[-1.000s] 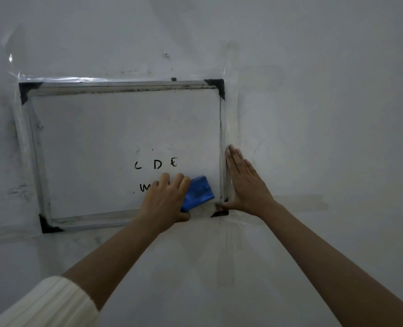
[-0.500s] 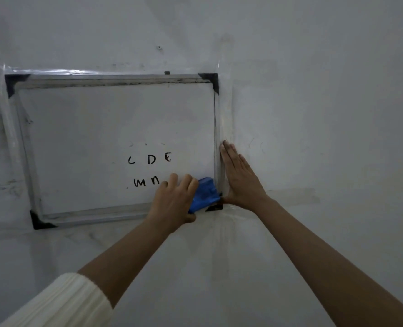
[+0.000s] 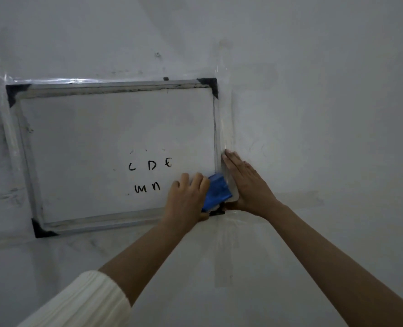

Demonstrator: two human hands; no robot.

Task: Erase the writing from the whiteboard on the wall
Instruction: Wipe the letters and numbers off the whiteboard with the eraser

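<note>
One whiteboard (image 3: 89, 149) is seen left of centre, five letters (image 3: 149, 164) left. One blue eraser (image 3: 217, 192) is gripped by left hand (image 3: 188, 199) at lower-right corner; right hand (image 3: 247, 185) is pressed flat, empty.

Pale wall (image 3: 313, 90) all round — clear tape (image 3: 51, 80) shines along the upper left, well away from the grip. A white ribbed sleeve (image 3: 82, 300) sits low, below-left of it.
</note>
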